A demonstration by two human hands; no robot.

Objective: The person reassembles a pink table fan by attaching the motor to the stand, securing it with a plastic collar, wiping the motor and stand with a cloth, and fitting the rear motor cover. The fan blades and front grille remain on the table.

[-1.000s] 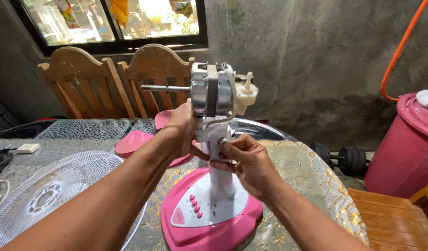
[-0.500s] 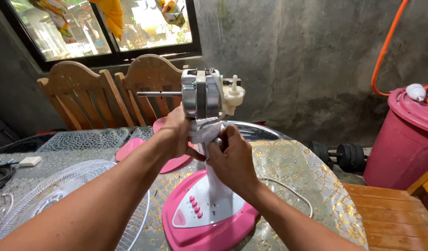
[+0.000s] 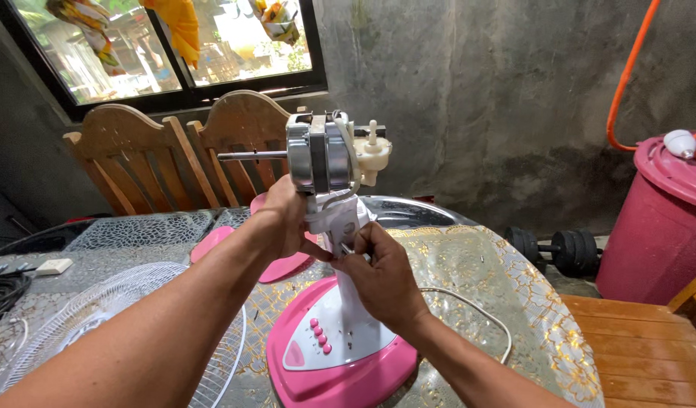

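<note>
fan motor (image 3: 319,157) stands atop the white neck (image 3: 340,219) over the pink base (image 3: 340,363), steadied by the left hand (image 3: 287,219). a small fastener is pinched by the right hand (image 3: 374,268); slippage could drop it.

right hand (image 3: 382,276) lower on fan neck (image 3: 340,219)
</note>
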